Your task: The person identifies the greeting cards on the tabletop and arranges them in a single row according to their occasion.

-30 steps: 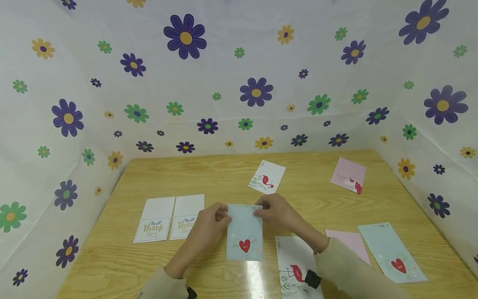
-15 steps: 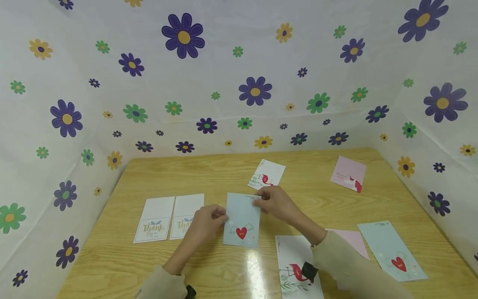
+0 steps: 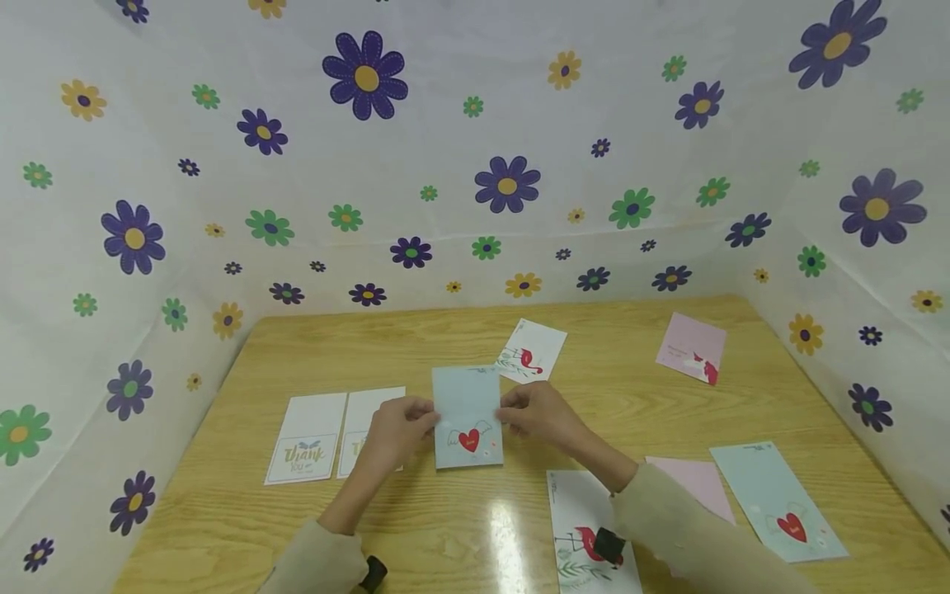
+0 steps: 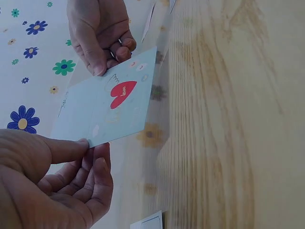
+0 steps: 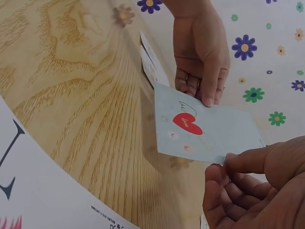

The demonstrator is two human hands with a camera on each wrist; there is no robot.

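Observation:
A pale blue card (image 3: 466,404) with a red winged heart is held up off the table between both hands. My left hand (image 3: 397,433) pinches its left edge between thumb and fingers, and my right hand (image 3: 540,412) pinches the right edge. In the left wrist view the same blue card (image 4: 102,107) appears tilted, with the left thumb pressed on its face. The right wrist view shows the blue card (image 5: 205,126) clear of the wooden surface, the right thumb on its near edge.
Two "Thank you" cards (image 3: 303,437) lie at left. Flamingo cards lie at the back (image 3: 530,351) and front (image 3: 586,511). Pink cards (image 3: 692,346) lie at back right and under the right sleeve. Another blue heart card (image 3: 775,495) lies front right. Flowered cloth (image 3: 445,148) surrounds the table.
The blue card has moved away from me and slightly left. My right hand has slid from its top corner down to the middle of its right edge.

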